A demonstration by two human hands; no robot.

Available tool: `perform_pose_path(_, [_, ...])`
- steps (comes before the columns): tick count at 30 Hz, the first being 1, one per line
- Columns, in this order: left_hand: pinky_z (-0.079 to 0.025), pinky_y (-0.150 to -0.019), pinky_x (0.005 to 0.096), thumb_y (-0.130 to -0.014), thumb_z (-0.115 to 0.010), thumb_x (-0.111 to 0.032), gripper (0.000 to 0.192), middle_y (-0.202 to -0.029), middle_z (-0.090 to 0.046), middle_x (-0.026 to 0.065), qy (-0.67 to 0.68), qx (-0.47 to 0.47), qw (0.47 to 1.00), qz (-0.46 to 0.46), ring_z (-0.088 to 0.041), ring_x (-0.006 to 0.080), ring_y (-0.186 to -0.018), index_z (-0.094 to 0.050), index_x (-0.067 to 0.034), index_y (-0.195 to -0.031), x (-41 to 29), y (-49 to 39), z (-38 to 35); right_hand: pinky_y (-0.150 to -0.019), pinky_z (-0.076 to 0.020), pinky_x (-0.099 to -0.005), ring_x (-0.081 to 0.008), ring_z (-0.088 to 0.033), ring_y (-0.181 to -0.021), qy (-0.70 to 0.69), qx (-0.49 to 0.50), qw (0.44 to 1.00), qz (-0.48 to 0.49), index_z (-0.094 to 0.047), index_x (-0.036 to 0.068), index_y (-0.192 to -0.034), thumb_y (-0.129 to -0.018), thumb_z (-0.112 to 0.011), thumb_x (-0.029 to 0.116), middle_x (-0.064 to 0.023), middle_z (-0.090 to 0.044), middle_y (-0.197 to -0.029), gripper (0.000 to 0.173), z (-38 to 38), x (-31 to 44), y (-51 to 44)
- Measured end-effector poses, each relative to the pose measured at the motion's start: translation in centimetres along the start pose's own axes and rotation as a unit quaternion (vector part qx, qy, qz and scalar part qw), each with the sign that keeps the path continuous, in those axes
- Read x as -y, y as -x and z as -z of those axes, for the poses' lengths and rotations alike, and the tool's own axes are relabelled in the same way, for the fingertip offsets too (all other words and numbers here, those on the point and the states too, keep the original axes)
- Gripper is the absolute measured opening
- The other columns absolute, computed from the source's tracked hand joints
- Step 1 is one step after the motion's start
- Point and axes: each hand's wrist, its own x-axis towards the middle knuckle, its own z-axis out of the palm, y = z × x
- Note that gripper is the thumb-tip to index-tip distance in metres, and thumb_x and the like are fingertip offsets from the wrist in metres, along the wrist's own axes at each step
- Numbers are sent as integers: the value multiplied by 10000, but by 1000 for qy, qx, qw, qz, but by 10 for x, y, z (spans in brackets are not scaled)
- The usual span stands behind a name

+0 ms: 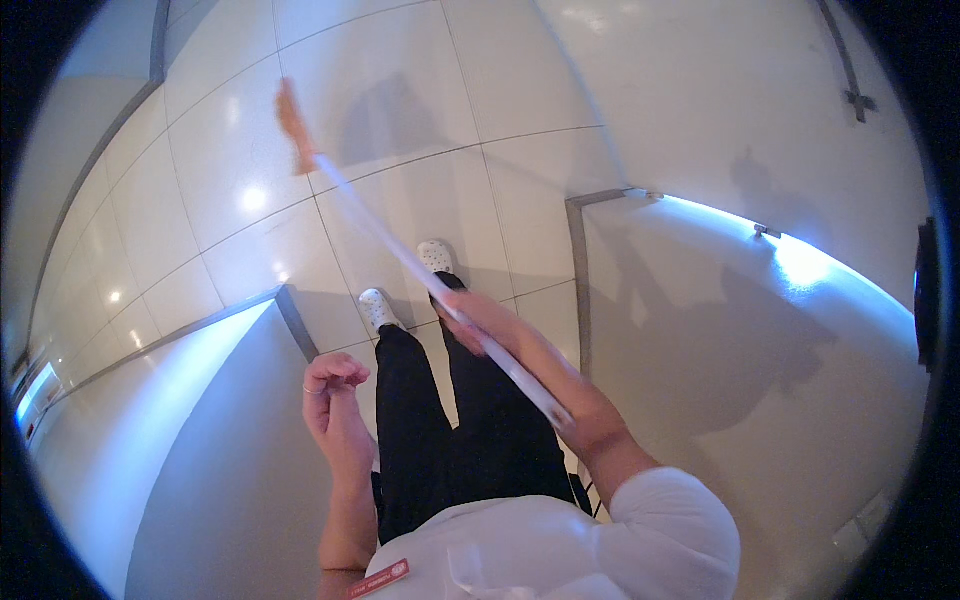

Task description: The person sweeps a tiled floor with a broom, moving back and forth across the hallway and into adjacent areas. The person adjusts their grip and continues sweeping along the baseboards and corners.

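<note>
My right hand (466,319) grips a long white pole (390,244) by its upper part. The pole slants away from me over the tiled floor, and its near end lies along my right forearm. At its far end is an orange head (294,127), perhaps that of a broom; motion blur hides its exact kind. My left hand (335,390) is raised beside my left thigh, away from the pole. Its fingers are curled in together, with a ring on one, and nothing shows in them.
Underfoot is a floor of glossy pale tiles (405,180). A wall with a grey baseboard (577,285) stands close on my right, near a lit strip (757,229). Another wall corner (296,322) juts out on my left. My white clogs (435,256) stand between them.
</note>
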Motion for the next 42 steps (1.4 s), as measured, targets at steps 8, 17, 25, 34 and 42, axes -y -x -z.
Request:
perform_pose_path(8, [-379, -720, 271, -811, -407, 10, 109, -875, -481, 60, -31, -19, 999, 11, -464, 146, -787, -485, -50, -858, 1, 1, -21, -358, -356, -354, -180, -386, -346, -92, -390, 909, -115, -416, 110, -718, -863, -413, 373, -30, -383, -446, 300, 74, -93, 145])
perform_pose_path(17, [-387, -726, 272, -819, -414, 9, 98, -869, -487, 61, -63, -74, 995, -13, -482, 142, -795, -488, -50, -846, -3, 19, -9, -483, -414, -360, -192, -451, -519, -228, -185, 956, 10, -426, 62, -789, -870, -417, 264, -44, -443, -611, 218, -36, -104, -177])
perform_pose_path(25, [-392, -742, 253, -781, -374, 65, 159, -850, -488, 69, -49, -42, 998, -9, -493, 139, -787, -490, -29, -837, 2, 10, -4, -355, -337, -235, -67, -351, -371, -6, -14, 1000, -14, -458, 116, -712, -848, -461, 421, 42, -361, -464, 334, 10, 25, -107])
perform_pose_path(34, [-398, -736, 245, -754, -348, 92, 210, -849, -499, 61, 15, -174, 984, -20, -493, 126, -784, -500, -21, -845, -4, 21, 84, -317, -311, -292, -119, -315, -312, -27, -434, 901, 12, -404, 118, -764, -858, -444, 343, 15, -338, -448, 247, 35, 1, -15])
perform_pose_path(42, [-422, -767, 258, -772, -374, 71, 214, -860, -533, 63, 76, -281, 957, -19, -523, 126, -801, -498, -23, -919, 18, 70, 119, -435, -366, -353, -187, -386, -452, -66, -240, 967, -49, -353, 110, -692, -852, -390, 251, -37, -375, -528, 216, -45, -35, -260])
